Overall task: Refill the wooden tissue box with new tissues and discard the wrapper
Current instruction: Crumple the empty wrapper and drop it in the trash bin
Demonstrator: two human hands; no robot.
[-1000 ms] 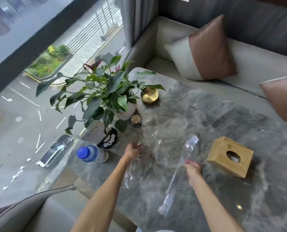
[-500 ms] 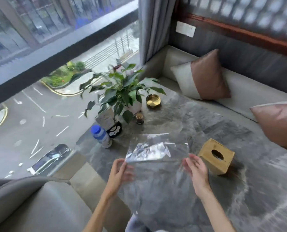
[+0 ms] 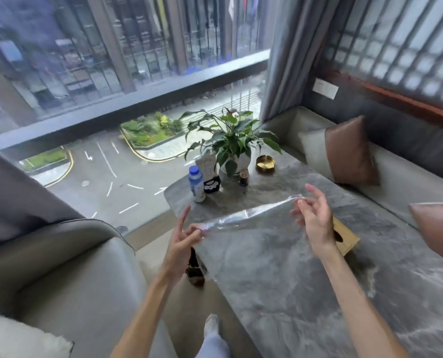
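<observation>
A clear plastic wrapper (image 3: pixel 251 228) is stretched in the air above the grey marble table (image 3: pixel 305 293). My left hand (image 3: pixel 181 241) pinches its left top corner and my right hand (image 3: pixel 316 218) pinches its right top corner, other fingers spread. The wrapper hangs down as a see-through sheet between both hands. The wooden tissue box (image 3: pixel 347 237) stands on the table just behind my right hand, mostly hidden by it; part of its dark oval slot shows.
At the table's far end stand a potted plant (image 3: pixel 230 143), a blue-capped bottle (image 3: pixel 196 183), a brass dish (image 3: pixel 265 162), a small dark jar (image 3: pixel 243 177) and a card stand (image 3: pixel 210 171). Sofas with cushions (image 3: pixel 344 151) flank the table. A window lies beyond.
Both hands lifted the wrapper off the table and pulled it wide and taut. The view has tilted up toward the window. The tissue box is now behind my right hand.
</observation>
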